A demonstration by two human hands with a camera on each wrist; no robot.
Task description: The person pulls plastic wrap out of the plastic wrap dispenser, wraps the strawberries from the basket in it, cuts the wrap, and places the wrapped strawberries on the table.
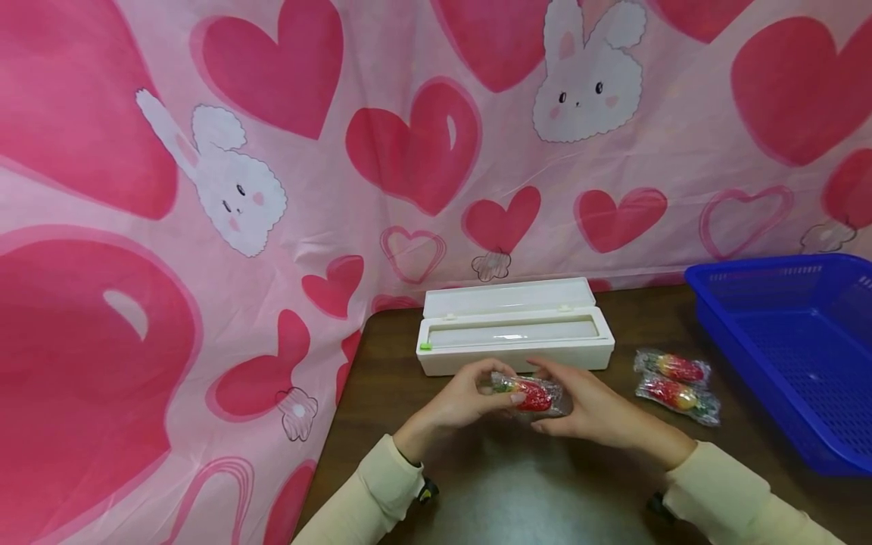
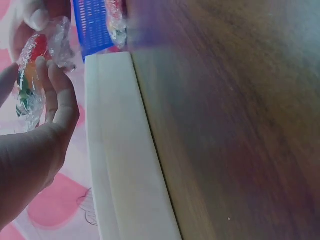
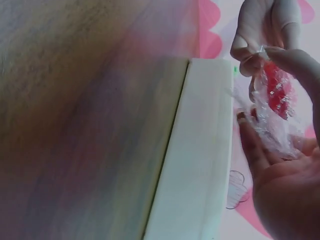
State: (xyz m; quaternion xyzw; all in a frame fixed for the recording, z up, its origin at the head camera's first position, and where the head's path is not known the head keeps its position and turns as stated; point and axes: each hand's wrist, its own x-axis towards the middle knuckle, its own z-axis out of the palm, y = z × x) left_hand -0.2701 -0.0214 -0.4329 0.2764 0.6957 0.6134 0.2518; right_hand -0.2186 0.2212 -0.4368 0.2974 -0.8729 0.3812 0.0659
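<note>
Between both hands, in front of the white box, is a film-wrapped bundle [image 1: 533, 395], red with orange-yellow and green showing through crinkled clear plastic. My left hand [image 1: 455, 400] grips its green end, with the thumb laid along the near side. The fingers and thumb of my right hand [image 1: 591, 405] curl round its other end, where loose film [image 3: 274, 131] bunches. In the left wrist view the bundle [image 2: 36, 75] is held up beside the white box. Two similar wrapped bundles [image 1: 674, 369] [image 1: 680, 397] lie on the table right of my right hand.
A long white cling film box [image 1: 518, 362] stands behind the hands, its lid [image 1: 507, 297] raised and a green slider [image 1: 425, 347] at its left. A blue plastic basket [image 1: 756, 363] sits at the right on the dark wooden table [image 1: 381, 363]. A pink heart-print cloth [image 1: 409, 45] hangs behind.
</note>
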